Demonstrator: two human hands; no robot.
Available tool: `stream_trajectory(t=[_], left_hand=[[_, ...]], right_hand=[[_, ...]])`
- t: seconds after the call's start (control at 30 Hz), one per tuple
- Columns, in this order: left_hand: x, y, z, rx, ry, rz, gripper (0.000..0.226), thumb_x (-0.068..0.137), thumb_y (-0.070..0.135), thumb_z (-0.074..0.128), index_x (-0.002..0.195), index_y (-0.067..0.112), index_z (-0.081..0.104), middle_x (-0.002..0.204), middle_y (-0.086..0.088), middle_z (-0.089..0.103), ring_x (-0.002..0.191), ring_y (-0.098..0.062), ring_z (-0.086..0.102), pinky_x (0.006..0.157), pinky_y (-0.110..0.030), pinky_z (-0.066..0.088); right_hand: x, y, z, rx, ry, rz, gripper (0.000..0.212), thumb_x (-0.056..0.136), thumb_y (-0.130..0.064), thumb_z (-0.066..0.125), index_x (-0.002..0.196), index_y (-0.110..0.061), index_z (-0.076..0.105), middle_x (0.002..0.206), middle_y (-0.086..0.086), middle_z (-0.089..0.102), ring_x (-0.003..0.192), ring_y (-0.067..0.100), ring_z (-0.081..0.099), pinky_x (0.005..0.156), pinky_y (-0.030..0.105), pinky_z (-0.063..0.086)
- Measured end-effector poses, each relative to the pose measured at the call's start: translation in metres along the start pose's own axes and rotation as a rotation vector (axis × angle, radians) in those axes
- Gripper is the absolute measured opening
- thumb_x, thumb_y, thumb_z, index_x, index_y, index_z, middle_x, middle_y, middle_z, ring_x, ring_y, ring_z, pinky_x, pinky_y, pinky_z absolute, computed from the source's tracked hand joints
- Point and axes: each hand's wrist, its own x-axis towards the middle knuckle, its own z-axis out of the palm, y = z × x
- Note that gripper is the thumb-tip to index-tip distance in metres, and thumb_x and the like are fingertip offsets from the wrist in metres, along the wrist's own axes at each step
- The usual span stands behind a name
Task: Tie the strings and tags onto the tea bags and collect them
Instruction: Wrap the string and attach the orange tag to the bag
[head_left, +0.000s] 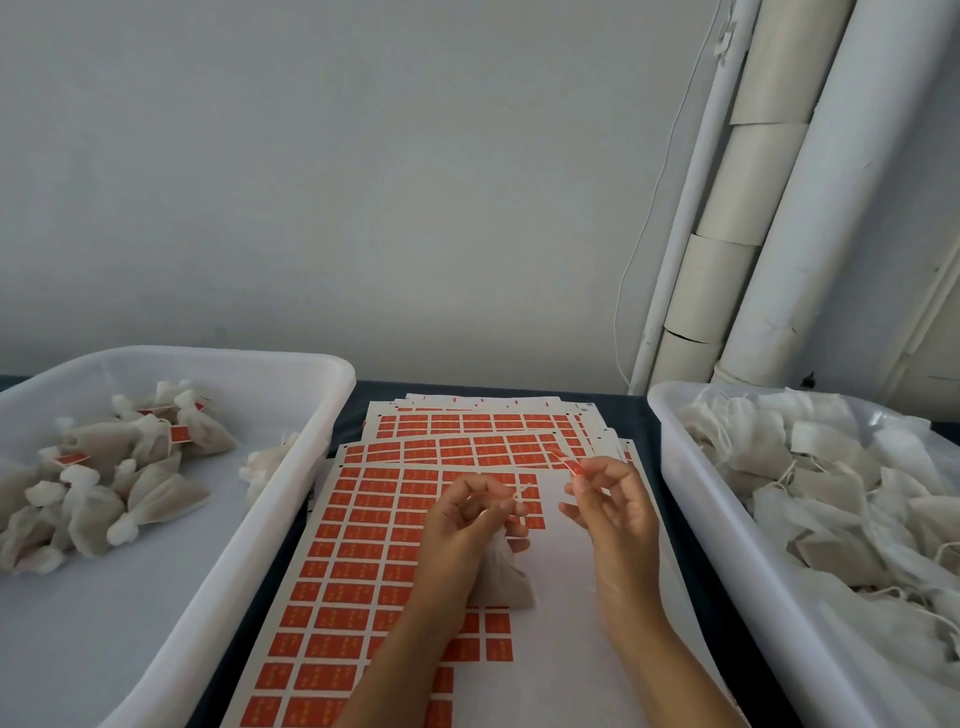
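Note:
My left hand (470, 519) holds a filled tea bag (506, 579) above the label sheets, its fingers curled round the bag's neck and pinching the string near the top. My right hand (610, 506) pinches a small orange tag (574, 467) between thumb and forefinger, raised a little to the right of the left hand. A thin string runs between the two hands, hard to make out. Sheets of orange tags (363, 551) lie under both hands, with part of the top sheet peeled bare.
A white tub (291, 499) at the left holds tied tea bags with orange tags (119, 467). A second white tub (727, 525) at the right is full of untied tea bags (831, 478). White pipes and a cable run up the wall at the back right.

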Motion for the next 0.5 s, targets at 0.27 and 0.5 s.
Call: stream_trajectory(t=[0.27,0.5], left_hand=[[-0.0014,-0.001,0.0015,-0.04,-0.091,-0.032,0.019,0.091,0.011,0.056,0.097,0.014,0.074,0.093,-0.006,0.073,0.072,-0.018,0.067,0.067,-0.031,0.057],[-0.0034,0.0003,0.003,0.006,-0.076,-0.063,0.022,0.091,0.009,0.056,0.097,0.02,0.074,0.089,-0.005,0.073,0.07,-0.018,0.067,0.068,-0.029,0.057]], right_hand=[[-0.0009,-0.0006,-0.0033,0.033,-0.005,-0.013,0.007,0.087,-0.018,0.061,0.094,-0.02,0.059,0.1,-0.016,0.066,0.098,0.01,0.064,0.073,0.022,0.055],[-0.0019,-0.0023,-0.0049,0.047,0.027,-0.001,0.008,0.087,-0.024,0.06,0.094,-0.021,0.059,0.103,-0.011,0.067,0.096,0.008,0.064,0.075,0.02,0.055]])
